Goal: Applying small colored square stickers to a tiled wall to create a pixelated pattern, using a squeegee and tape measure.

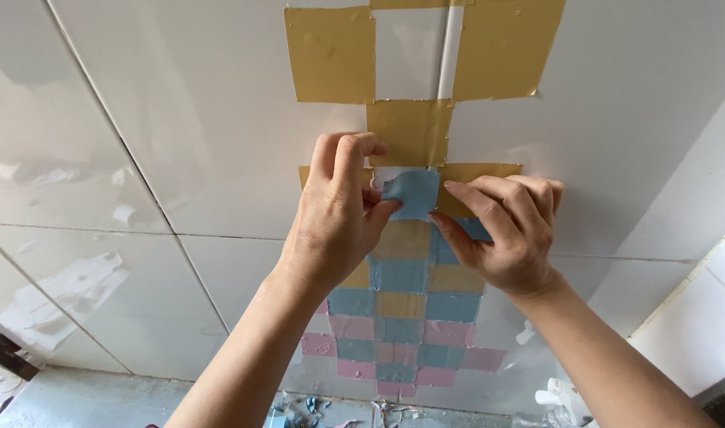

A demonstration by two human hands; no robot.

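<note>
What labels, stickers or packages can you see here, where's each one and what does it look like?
No packages, signs or screens; only plain square stickers on the white tiled wall.
Blue square sticker: mid-wall, pinched by the left hand and right hand, one corner lifted.
Mustard-yellow squares: top of wall, staggered around a bare white gap.
Checkered patch: below the hands, blue and yellow squares, pink and blue rows lowest.

A blue tape square [411, 194] joins a mustard, blue and pink checkered patchwork [402, 317] on glossy white tiles [180, 119].
</note>
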